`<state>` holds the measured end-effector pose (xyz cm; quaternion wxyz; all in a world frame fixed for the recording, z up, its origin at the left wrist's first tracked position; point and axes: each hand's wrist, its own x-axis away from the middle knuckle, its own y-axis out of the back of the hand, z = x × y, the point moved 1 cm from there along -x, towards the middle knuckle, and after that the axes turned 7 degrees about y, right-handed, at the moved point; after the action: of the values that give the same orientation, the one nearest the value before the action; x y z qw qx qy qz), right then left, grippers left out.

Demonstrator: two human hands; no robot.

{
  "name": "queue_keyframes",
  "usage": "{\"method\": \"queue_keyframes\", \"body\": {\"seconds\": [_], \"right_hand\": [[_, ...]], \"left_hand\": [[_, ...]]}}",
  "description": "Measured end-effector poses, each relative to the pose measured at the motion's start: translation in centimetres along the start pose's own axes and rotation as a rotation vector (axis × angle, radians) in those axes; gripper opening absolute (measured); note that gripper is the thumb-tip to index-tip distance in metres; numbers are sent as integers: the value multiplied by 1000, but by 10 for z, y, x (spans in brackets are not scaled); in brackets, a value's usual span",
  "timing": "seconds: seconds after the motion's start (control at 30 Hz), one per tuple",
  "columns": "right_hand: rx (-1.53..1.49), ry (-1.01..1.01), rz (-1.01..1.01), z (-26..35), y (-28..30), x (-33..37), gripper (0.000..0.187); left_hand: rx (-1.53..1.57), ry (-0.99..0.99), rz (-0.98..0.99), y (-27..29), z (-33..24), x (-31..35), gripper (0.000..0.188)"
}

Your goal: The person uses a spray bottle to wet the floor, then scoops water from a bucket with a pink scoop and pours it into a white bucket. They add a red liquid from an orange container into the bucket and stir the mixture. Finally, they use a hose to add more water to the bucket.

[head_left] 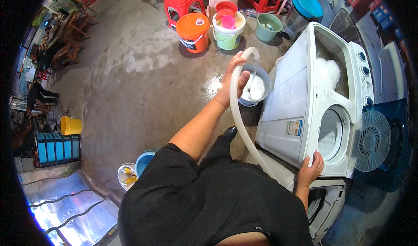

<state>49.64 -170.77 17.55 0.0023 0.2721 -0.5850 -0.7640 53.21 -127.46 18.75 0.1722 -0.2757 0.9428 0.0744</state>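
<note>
My left hand [232,82] is closed around a pale drain hose [235,98], bent over at its top. Water streams from the hose's end into a grey bucket [266,88] of white suds on the floor. From there the hose curves down toward the lower end of a white twin-tub washing machine [285,93]. On the machine's near corner rests my right hand [311,169], fingers stretched out beside the round spin tub [332,135]. A white, foamy-looking mass [327,73] lies in the wash tub, partly hidden by its rim.
Beyond the bucket stand an orange bucket [193,30], a white-and-green bucket [227,41], a green bucket [266,28] and a red stool [183,4]. A transparent lid [372,137] stands raised at right. Another white machine [333,202] sits beside my right arm. The concrete floor [135,93] looks wet.
</note>
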Motion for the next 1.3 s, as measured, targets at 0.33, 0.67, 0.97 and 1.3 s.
{"method": "queue_keyframes", "body": {"seconds": [0.33, 0.67, 0.97, 1.3], "right_hand": [[29, 7, 15, -2, -1, 0, 38], [23, 26, 8, -5, -6, 2, 38], [43, 28, 13, -5, -4, 3, 38], [43, 49, 17, -6, -2, 2, 38]], "left_hand": [[-32, 3, 2, 3, 2, 1, 57], [-70, 10, -23, 4, 5, 2, 56], [-16, 26, -29, 3, 10, 5, 54], [-6, 8, -45, -2, 3, 3, 51]]}}
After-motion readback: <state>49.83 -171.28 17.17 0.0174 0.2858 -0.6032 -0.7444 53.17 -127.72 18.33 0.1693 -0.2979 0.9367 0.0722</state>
